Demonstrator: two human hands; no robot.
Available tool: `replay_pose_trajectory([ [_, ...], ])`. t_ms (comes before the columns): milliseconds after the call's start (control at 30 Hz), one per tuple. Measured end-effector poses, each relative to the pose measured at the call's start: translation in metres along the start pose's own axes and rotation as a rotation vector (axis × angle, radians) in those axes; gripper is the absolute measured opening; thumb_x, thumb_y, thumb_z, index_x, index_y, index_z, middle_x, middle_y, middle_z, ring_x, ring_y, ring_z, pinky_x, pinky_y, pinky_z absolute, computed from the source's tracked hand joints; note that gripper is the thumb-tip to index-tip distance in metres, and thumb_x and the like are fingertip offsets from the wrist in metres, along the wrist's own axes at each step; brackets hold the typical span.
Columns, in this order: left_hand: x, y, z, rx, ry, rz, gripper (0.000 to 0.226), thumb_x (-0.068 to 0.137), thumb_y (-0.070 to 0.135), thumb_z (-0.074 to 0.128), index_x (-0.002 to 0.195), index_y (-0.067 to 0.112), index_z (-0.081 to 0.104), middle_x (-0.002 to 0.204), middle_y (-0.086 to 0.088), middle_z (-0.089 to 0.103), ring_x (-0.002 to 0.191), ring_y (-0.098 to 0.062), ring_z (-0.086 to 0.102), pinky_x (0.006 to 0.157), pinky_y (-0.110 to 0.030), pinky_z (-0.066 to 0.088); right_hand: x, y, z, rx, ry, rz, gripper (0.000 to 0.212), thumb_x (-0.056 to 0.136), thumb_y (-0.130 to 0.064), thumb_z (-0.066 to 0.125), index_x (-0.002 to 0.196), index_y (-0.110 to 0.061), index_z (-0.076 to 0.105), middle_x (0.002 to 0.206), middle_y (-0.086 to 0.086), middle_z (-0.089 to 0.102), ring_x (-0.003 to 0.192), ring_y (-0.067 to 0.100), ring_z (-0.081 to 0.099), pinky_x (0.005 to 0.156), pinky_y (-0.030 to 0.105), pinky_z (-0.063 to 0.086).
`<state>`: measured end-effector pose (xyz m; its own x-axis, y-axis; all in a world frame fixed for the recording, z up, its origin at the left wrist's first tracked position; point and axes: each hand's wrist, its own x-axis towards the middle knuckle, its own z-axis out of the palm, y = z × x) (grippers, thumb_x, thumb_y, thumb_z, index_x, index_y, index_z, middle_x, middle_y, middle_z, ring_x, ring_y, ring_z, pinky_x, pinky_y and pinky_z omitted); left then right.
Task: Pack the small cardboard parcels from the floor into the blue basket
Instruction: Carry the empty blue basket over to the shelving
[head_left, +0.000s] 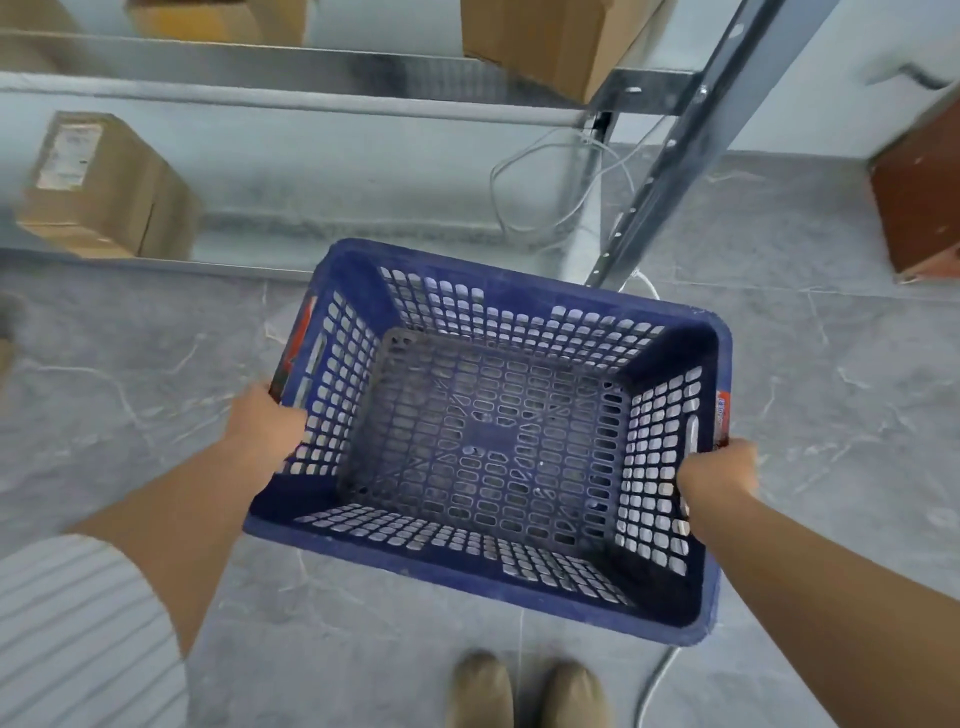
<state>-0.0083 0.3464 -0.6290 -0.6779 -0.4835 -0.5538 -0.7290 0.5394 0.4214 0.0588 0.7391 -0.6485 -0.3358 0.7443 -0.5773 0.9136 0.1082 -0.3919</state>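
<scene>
I hold the blue basket (524, 291), a plastic crate with slotted walls and floor, in front of me above the grey floor. Nothing lies inside it. My left hand (267, 423) grips its left rim and my right hand (719, 475) grips its right rim. A cardboard box (98, 192) with a white label sits on the lowest shelf at the far left. At the left edge a blurred brown thing (6, 343) shows on the floor; I cannot tell what it is.
A metal shelf rack (691, 150) stands ahead with more cardboard boxes (550, 41) on an upper shelf. White cables (550, 171) hang by its post. A reddish-brown box (919, 192) stands at the right. My two shoes (530, 691) are below the basket.
</scene>
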Motion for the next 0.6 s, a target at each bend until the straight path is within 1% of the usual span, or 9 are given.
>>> replay_pose_trajectory([
  [33,-0.001,0.002,-0.003,-0.032,-0.005,-0.040,0.029,0.091,0.007,0.060,0.120,0.001,0.058,0.106,-0.021,0.064,0.084,-0.034,0.059,0.077,-0.040,0.048,0.001,0.001,0.000,-0.005,-0.002,-0.017,0.021,0.087,0.006,0.047,0.106,-0.001,0.049,0.074,0.010,0.050,0.056,0.024,0.047,0.053,0.030,0.041],
  [100,-0.008,0.001,-0.011,-0.102,-0.022,-0.102,0.027,0.092,0.006,0.060,0.117,0.000,0.061,0.107,-0.024,0.065,0.082,-0.034,0.059,0.077,-0.040,0.047,-0.003,0.005,-0.004,-0.009,-0.014,-0.043,0.023,0.087,0.006,0.044,0.107,0.001,0.055,0.070,0.010,0.051,0.053,0.022,0.046,0.048,0.024,0.036],
  [167,-0.018,-0.006,-0.023,-0.180,-0.024,-0.157,0.023,0.091,0.006,0.062,0.113,0.000,0.062,0.103,-0.024,0.065,0.077,-0.033,0.059,0.078,-0.040,0.048,-0.016,0.004,-0.005,-0.011,-0.015,-0.057,0.024,0.087,0.006,0.043,0.106,0.001,0.058,0.069,0.011,0.053,0.052,0.023,0.047,0.047,0.023,0.037],
  [233,-0.028,-0.018,-0.028,-0.243,-0.026,-0.235,0.017,0.091,0.005,0.062,0.107,0.000,0.060,0.093,-0.022,0.063,0.068,-0.030,0.056,0.070,-0.035,0.047,-0.026,0.005,-0.006,-0.003,-0.007,-0.053,0.023,0.088,0.006,0.042,0.105,0.001,0.057,0.070,0.011,0.054,0.052,0.023,0.048,0.046,0.023,0.038],
  [300,-0.043,-0.032,-0.049,-0.345,0.019,-0.318,0.013,0.093,0.005,0.060,0.105,-0.001,0.057,0.080,-0.017,0.059,0.060,-0.027,0.052,0.062,-0.032,0.044,-0.047,-0.002,-0.011,-0.022,-0.030,-0.064,0.023,0.088,0.006,0.042,0.106,0.000,0.056,0.072,0.012,0.056,0.053,0.024,0.050,0.046,0.023,0.039],
  [367,-0.054,-0.047,-0.066,-0.470,0.063,-0.390,0.019,0.093,0.006,0.060,0.109,-0.004,0.056,0.076,-0.016,0.056,0.058,-0.028,0.051,0.061,-0.035,0.045,-0.067,-0.008,-0.016,-0.029,-0.054,-0.070,0.026,0.088,0.006,0.041,0.108,-0.001,0.055,0.074,0.013,0.057,0.053,0.024,0.050,0.044,0.024,0.040],
  [433,-0.068,-0.058,-0.086,-0.559,0.123,-0.432,0.017,0.093,0.007,0.060,0.107,-0.003,0.055,0.073,-0.014,0.054,0.058,-0.028,0.049,0.060,-0.035,0.044,-0.090,-0.019,-0.022,-0.028,-0.065,-0.075,0.023,0.089,0.007,0.039,0.106,-0.002,0.052,0.073,0.012,0.054,0.053,0.024,0.048,0.043,0.024,0.036],
  [500,-0.084,-0.068,-0.110,-0.638,0.180,-0.476,0.015,0.092,0.005,0.061,0.104,-0.001,0.054,0.075,-0.015,0.055,0.057,-0.028,0.048,0.057,-0.033,0.043,-0.115,-0.030,-0.027,-0.030,-0.085,-0.099,0.021,0.090,0.007,0.039,0.103,-0.006,0.048,0.072,0.010,0.051,0.055,0.023,0.046,0.045,0.026,0.035],
  [600,-0.108,-0.084,-0.149,-0.756,0.246,-0.511,0.016,0.091,0.004,0.061,0.105,-0.001,0.054,0.095,-0.022,0.060,0.061,-0.030,0.053,0.058,-0.038,0.047,-0.154,-0.047,-0.031,-0.012,-0.123,-0.139,0.020,0.090,0.007,0.040,0.099,-0.010,0.046,0.074,0.010,0.051,0.056,0.023,0.048,0.045,0.027,0.036],
])
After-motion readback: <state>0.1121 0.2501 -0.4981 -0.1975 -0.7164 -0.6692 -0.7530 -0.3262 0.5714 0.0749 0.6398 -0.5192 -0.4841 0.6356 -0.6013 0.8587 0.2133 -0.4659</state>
